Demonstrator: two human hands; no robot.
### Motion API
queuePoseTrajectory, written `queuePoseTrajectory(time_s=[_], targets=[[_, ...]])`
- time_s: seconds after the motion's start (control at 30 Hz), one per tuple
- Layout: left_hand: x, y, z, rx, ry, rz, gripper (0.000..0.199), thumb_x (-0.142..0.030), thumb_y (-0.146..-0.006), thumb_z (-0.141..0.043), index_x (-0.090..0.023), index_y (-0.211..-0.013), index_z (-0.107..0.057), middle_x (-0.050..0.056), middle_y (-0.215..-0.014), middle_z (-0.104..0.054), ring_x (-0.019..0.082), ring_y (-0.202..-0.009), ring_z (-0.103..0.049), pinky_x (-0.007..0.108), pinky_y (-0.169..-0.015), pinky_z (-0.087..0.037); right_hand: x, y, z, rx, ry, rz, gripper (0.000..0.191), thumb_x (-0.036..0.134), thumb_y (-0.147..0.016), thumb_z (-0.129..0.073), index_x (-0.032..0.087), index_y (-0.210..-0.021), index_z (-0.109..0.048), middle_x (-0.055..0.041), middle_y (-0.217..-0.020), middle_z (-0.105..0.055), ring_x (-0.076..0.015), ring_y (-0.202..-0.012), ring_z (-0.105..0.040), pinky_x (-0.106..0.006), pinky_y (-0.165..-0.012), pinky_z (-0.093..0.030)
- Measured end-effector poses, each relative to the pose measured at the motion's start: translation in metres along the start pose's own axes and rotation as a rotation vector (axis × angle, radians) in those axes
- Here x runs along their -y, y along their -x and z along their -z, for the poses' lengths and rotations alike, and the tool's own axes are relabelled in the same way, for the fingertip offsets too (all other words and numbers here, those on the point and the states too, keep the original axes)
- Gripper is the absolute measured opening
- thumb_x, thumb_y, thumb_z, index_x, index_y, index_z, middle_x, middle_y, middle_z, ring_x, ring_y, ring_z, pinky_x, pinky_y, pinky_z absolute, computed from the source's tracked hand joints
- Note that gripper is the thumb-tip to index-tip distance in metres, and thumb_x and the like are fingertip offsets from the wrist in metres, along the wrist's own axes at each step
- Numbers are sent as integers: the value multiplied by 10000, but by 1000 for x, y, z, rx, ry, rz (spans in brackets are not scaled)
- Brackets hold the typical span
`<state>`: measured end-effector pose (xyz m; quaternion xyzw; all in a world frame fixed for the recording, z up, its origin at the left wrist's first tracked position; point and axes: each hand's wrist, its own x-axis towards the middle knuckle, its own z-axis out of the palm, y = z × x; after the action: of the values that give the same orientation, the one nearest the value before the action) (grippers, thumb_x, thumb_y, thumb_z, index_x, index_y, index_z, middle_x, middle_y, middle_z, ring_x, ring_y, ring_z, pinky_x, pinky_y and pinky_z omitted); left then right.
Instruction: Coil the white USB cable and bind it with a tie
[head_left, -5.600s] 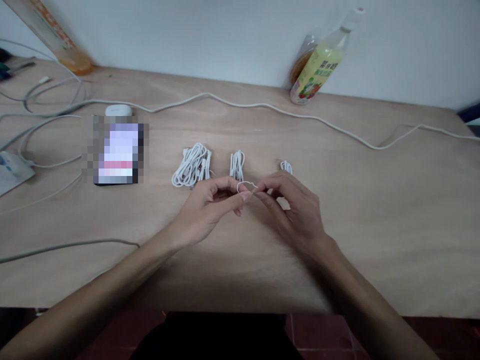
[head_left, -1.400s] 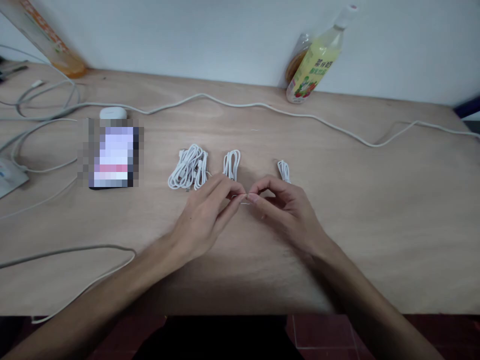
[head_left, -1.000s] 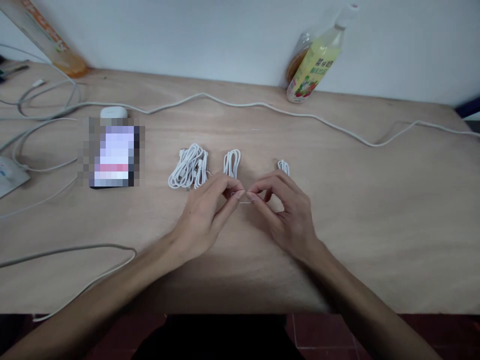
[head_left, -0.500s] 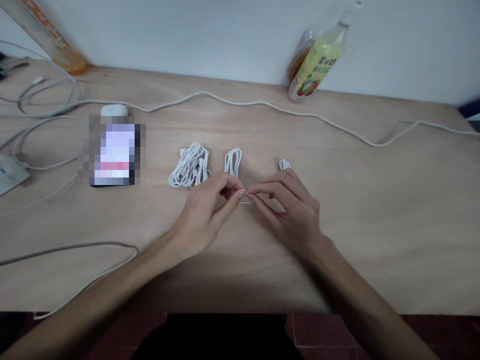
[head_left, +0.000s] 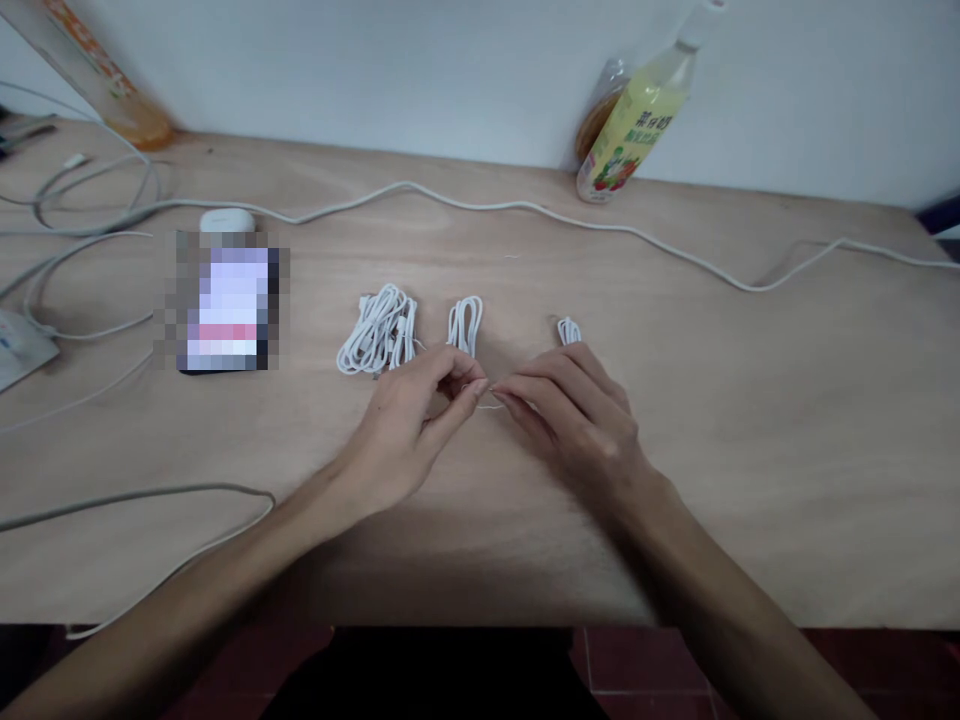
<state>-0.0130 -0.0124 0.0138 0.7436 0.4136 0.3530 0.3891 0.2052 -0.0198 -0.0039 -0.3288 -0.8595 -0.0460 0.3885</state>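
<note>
Over the middle of the wooden desk, my left hand is closed in a pinch, thumb against forefinger. My right hand pinches too, its fingertips almost meeting the left ones. Between them runs a thin twist tie, very small, its ends hidden by the fingers. A thin white strand shows just below the fingertips. Beyond my left hand lie a coiled white cable and, to its left, a pile of coiled white cables. Another white coil is partly covered by my right hand.
A phone with a blurred screen lies at left, a white earbud case behind it. A long white cable crosses the back of the desk. A yellow-labelled bottle stands by the wall. Another thin strand lies farther back.
My right hand has turned slightly, its fingers drawing closer together at the pinch. My left hand stays almost still, and the cables have not moved.
</note>
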Motion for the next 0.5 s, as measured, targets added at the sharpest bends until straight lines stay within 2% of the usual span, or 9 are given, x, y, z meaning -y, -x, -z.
queuePoseTrajectory(time_s=[0.3, 0.5], targets=[[2, -4, 0, 53, 200, 121, 196, -314, -1075, -627, -209, -916, -678, -2, -820, -682, 168, -764, -630, 295, -711, -536, 2, 10, -1, -22, 28, 6, 244, 74, -1037, -705, 272, -1174, -745, -49, -979, -794, -233, -821, -652, -416, -713, -548], [4, -5, 2, 96, 317, 177, 201, -328, -1062, -639, -205, -913, -697, 27, -860, -728, 183, -809, -707, 320, -760, -632, 4, 8, 2, -6, -19, -27, 281, 95, -1045, -705, 312, -1219, -750, -40, -1029, -811, -231, -841, -686, -421, -736, -566]])
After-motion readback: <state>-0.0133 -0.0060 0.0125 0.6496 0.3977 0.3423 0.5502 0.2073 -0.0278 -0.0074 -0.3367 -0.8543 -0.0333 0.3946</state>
